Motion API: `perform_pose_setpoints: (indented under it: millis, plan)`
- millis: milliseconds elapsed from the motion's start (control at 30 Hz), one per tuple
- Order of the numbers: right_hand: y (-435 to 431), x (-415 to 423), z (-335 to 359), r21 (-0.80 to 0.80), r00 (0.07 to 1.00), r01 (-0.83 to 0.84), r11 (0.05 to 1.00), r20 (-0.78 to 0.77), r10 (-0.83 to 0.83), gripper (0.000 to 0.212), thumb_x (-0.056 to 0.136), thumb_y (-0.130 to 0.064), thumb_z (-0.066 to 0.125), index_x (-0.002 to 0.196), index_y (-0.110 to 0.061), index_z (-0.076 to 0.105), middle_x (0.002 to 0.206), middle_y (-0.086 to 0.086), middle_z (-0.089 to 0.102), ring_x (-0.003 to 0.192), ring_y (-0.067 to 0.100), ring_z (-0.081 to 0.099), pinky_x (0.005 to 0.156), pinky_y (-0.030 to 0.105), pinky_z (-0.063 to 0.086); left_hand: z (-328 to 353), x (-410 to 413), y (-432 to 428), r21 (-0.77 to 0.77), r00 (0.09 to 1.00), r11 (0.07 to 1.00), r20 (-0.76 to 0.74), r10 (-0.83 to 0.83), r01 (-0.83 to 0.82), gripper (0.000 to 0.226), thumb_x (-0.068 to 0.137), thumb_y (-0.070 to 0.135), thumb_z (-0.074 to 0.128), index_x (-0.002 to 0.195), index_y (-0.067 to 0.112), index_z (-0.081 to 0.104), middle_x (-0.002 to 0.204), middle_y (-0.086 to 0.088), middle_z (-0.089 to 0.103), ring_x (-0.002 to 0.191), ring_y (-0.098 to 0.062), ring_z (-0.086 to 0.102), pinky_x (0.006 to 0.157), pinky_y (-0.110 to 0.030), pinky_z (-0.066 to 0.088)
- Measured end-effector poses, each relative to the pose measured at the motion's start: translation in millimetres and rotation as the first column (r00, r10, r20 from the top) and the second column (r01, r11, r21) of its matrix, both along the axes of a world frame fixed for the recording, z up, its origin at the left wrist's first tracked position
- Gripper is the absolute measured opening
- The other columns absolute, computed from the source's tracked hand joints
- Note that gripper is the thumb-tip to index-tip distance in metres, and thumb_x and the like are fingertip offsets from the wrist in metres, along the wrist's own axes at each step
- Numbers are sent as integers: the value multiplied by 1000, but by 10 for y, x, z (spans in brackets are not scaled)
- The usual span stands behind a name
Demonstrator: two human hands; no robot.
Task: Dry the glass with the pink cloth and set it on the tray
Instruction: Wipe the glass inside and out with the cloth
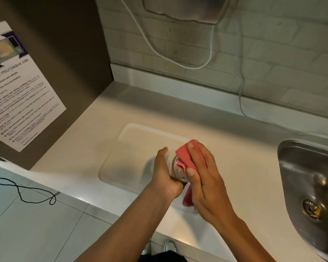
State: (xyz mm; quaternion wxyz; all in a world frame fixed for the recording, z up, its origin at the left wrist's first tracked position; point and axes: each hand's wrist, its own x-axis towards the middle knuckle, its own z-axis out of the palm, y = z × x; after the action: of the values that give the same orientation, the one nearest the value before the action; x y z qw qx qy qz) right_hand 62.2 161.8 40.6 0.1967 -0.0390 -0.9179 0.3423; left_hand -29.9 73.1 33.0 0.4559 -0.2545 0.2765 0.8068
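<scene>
My left hand (164,171) grips a clear glass (177,170), held above the right part of a white tray (129,148) on the counter. Only the glass's round end shows between my hands. My right hand (203,178) presses a pink cloth (186,157) against the glass, thumb and fingers wrapped around it. A fold of the cloth hangs down below my right palm. Whether the end facing me is the rim or the base I cannot tell.
A steel sink (309,186) with a drain sits at the right. A white cable (240,95) runs down the brick wall behind the counter. A brown panel with a microwave notice (21,87) stands at the left. A black cord (27,193) lies on the floor tiles.
</scene>
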Motion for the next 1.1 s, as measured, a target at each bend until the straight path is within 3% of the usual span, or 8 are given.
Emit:
perform_pose_setpoints:
  millis: [133,267,500,600,733,833,967,1100]
  plan:
    - [-3,133,-100,162,990,-131,978,-32,138,50,107,-31,38,157,-31,29,168,-1,15,155,29,12,124,30,14,-41,15,-45,26,999,1000,34,4,-5,68,97,53,51,82,-4,84,80,-21,82,66,-33,82,55,-39,67]
    - [79,-145,148,315,986,-167,934,54,158,47,106,-40,34,151,-31,42,161,-1,37,153,19,19,124,37,17,-64,111,13,-23,998,998,1,56,-56,47,108,46,48,100,10,77,76,-9,83,64,-21,82,53,-29,66]
    - [43,89,-4,-217,1000,-4,976,23,10,46,107,-40,29,152,-40,35,155,-19,40,143,0,36,116,24,33,39,10,-11,63,989,995,130,63,-72,59,99,51,56,91,-5,75,73,-22,78,54,-36,78,51,-41,65]
    - [-36,116,-73,-150,998,-63,987,-6,63,51,108,-43,24,158,-37,17,167,-15,12,153,8,17,119,20,22,40,0,-15,95,987,994,158,40,-55,70,97,58,52,92,-6,81,83,-23,82,60,-38,80,69,-43,60]
    - [125,-53,-9,184,982,-166,969,-62,180,48,108,-33,31,156,-27,29,164,-1,25,153,20,20,123,29,22,50,11,13,28,992,997,108,71,-74,54,101,51,52,105,1,74,81,-19,82,62,-34,81,48,-38,65]
    - [200,-177,126,-21,995,-104,994,7,104,40,107,-46,27,145,-54,33,148,-32,38,138,-8,36,108,10,33,52,47,34,44,992,996,106,69,-74,45,102,44,55,95,4,76,74,-16,79,60,-31,80,49,-35,64]
    - [-4,-12,-16,-272,1000,-6,962,-28,-2,45,107,-39,31,152,-37,37,154,-23,39,143,3,37,113,16,32,68,69,27,60,987,996,150,63,-73,55,100,50,56,94,-2,72,71,-22,78,53,-37,78,43,-42,62]
    - [-59,74,-86,-51,994,-64,997,-87,60,49,109,-37,28,157,-27,28,165,-6,22,151,17,25,115,16,28,38,100,-9,79,983,993,168,69,-83,67,101,55,48,92,-3,80,83,-21,82,62,-37,81,47,-42,65]
